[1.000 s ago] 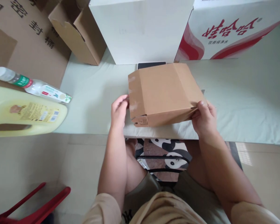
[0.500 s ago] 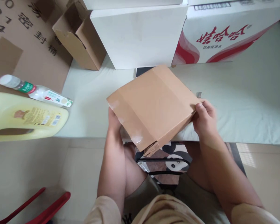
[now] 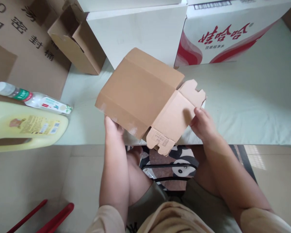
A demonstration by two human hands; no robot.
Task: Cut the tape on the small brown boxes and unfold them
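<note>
Lap: person seated, tan shorts; panda-print bag (image 3: pixel 177 154) w/ black handles between the knees, just under the counter edge.
Floor, near left: red chair legs (image 3: pixel 46 216), partly out of shot.
Left hand (image 3: pixel 113 127): under the near-left bottom edge of the brown box (image 3: pixel 135 92); fingers tucked beneath it & hidden, so can't tell how they sit, only that the hand props the box.
Right hand (image 3: pixel 203 124): fingers together, tips pressed on the open side flap (image 3: pixel 177 115), thumb side toward the box.
Brown box: lifted & tilted over the counter's (image 3: pixel 244 106) near edge, closed top facing the camera; tuck tabs stick out at the near & far ends of the flap; small printed label on the near tab.
Counter: pale cloth cover, wrinkled at right.
Left of box: big yellow jug (image 3: pixel 26 124) lying on its side; clear bottle (image 3: pixel 32 98), white cap, lying just behind it, touching or nearly so.
Behind jug: flat brown cardboard sheet (image 3: pixel 21 38) w/ black print.
Far left-centre: small open carton (image 3: pixel 75 38), flaps up.
Far centre: white box (image 3: pixel 135 29), directly behind the brown box, which covers its lower edge.
Far right: red-and-white carton (image 3: pixel 228 32), red script upside down, just beside the white box.
</note>
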